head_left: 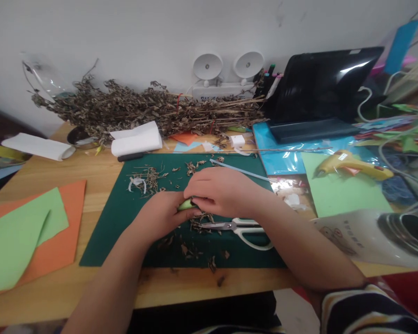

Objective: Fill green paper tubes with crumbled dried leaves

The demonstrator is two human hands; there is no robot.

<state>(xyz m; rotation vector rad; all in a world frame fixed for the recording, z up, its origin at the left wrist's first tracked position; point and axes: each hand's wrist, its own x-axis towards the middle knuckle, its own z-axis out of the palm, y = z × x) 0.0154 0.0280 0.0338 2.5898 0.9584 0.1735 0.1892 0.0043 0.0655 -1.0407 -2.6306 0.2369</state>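
Over the middle of the dark green cutting mat [107,232], my left hand [162,213] is closed around a small light green piece [186,204], its kind mostly hidden by the fingers. My right hand [221,190] is closed over the right end of that piece, fingertips pressed to a dark opening there; what the fingertips hold cannot be made out. Crumbled dried leaves [200,223] lie just under the hands. White-handled scissors [240,226] rest partly open on the mat below my right wrist. Left of the hands is a small pile of dry stems [149,178].
Dried branches [142,109] lie along the wall. At the right are a black tablet-like device [327,88], a yellow glue gun [355,166] on green paper, and a white bottle [362,236]. Orange and green sheets [17,236] lie left, paper rolls [137,140] behind.
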